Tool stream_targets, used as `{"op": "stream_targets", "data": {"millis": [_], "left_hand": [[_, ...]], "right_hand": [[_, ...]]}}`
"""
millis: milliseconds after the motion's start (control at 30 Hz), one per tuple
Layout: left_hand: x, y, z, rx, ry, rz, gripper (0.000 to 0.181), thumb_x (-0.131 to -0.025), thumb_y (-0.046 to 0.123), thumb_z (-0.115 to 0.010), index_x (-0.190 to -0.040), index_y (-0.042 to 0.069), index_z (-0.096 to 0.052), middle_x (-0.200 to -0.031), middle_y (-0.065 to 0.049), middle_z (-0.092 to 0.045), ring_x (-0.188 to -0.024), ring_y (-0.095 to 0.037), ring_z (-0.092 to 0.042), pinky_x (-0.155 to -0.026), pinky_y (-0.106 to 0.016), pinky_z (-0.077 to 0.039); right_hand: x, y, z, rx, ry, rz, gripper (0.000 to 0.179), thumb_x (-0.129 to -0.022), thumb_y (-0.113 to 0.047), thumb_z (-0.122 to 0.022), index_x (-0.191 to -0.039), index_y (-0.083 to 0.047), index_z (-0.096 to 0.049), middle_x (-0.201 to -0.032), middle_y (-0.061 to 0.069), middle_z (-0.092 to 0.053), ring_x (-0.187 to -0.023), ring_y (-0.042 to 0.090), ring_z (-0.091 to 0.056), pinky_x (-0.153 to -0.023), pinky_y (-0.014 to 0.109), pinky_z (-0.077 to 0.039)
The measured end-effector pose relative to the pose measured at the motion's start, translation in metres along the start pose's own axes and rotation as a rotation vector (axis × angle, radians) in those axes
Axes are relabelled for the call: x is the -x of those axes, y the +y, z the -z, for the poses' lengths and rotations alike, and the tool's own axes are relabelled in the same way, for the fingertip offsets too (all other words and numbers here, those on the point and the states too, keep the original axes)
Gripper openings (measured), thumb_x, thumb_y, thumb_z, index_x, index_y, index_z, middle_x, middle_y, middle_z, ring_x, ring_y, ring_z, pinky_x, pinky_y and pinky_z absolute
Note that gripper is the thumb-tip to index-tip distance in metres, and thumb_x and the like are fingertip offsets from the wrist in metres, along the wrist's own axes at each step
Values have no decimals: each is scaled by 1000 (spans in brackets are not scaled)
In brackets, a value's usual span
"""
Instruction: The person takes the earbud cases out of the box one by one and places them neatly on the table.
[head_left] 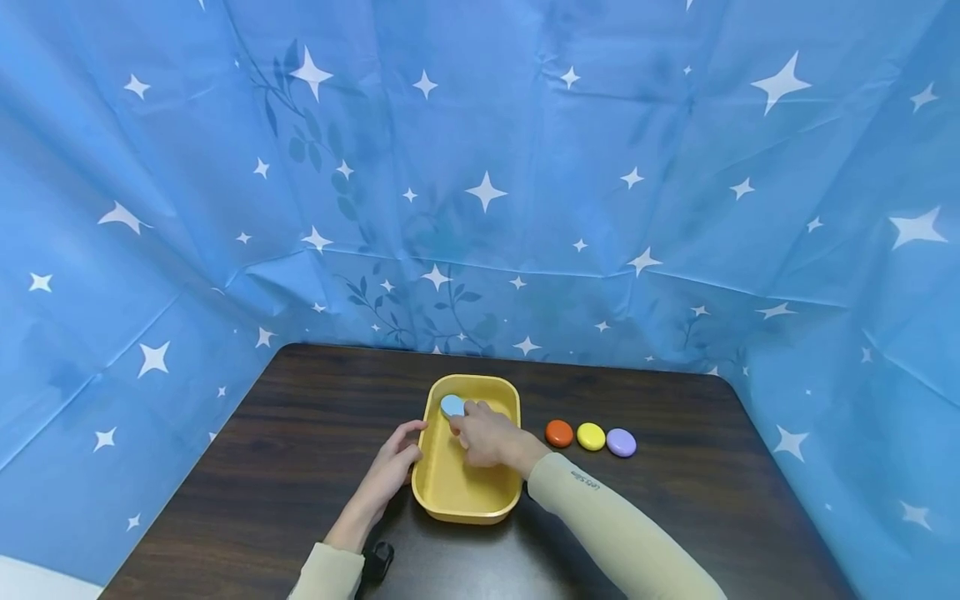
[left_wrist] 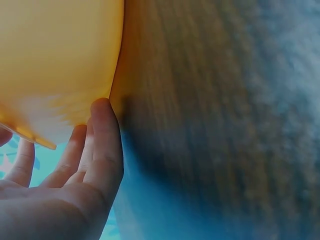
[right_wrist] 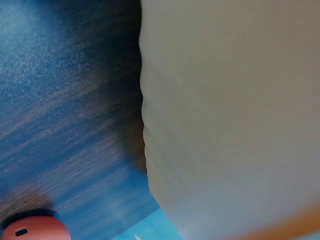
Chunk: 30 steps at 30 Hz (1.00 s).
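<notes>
A yellow rectangular tray (head_left: pixel 465 510) stands on the dark wood table. My right hand (head_left: pixel 487 435) reaches into it from the right. Its fingers and thumb pinch the right edge of a light blue round disc (head_left: pixel 452 406) near the tray's far left corner; part of the disc is hidden. At the tray's left side is my left hand (head_left: pixel 392 467), with fingertips against the outer wall. The left wrist view shows those long, slightly bent fingers (left_wrist: pixel 105 135) touching the tray wall (left_wrist: pixel 60 55). In the right wrist view, the tray's outer wall (right_wrist: pixel 225 100) covers the right hand.
An orange-red disc (head_left: pixel 558 433), a yellow disc (head_left: pixel 591 437) and a purple disc (head_left: pixel 621 442) lie in a row right of the tray. The orange-red one has a small slot in its side. A blue curtain with white stars (head_left: pixel 487 192) hangs behind the table (head_left: pixel 315 400).
</notes>
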<state>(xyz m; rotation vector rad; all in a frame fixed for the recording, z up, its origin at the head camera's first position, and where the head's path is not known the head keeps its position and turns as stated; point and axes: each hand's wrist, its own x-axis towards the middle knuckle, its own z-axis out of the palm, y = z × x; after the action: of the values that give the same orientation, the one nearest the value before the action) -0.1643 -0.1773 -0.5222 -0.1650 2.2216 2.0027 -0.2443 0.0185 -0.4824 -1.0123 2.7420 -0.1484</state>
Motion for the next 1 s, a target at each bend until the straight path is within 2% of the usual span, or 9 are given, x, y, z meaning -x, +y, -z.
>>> {"op": "stream_targets", "data": {"millis": [367,600,1000], "left_hand": [[0,1,-1,-10,-3,8,50,-96,10,-49,-145,11,-48,-126,-19,-60,-105,-29,-62,-80,-41,-55],[2,2,0,-27,-4,8,51,-96,10,-49,-147,13,-48,-133,-18,-57,-108,-28,-62,-82,-43,-55],[2,2,-1,-30,-1,16,52,-95,11,-49,-146,14,-48,-130,-17,-59,-105,-27,-61,-82,-43,-54]], "right_hand": [[2,1,6,-13,60,25,27,-87,-18,-74,-112,-22,-64,-103,-3,-48,-94,16,-43,-73,29,-44],[9,-2,15,-26,77,37,31,-86,-18,-75,-115,-20,-65,-106,-3,-48,-95,16,-43,-75,29,-44],[20,1,24,-72,96,41,37,-88,-16,-74,-124,-18,-66,-115,1,-49,-100,17,-43,-77,28,-46]]}}
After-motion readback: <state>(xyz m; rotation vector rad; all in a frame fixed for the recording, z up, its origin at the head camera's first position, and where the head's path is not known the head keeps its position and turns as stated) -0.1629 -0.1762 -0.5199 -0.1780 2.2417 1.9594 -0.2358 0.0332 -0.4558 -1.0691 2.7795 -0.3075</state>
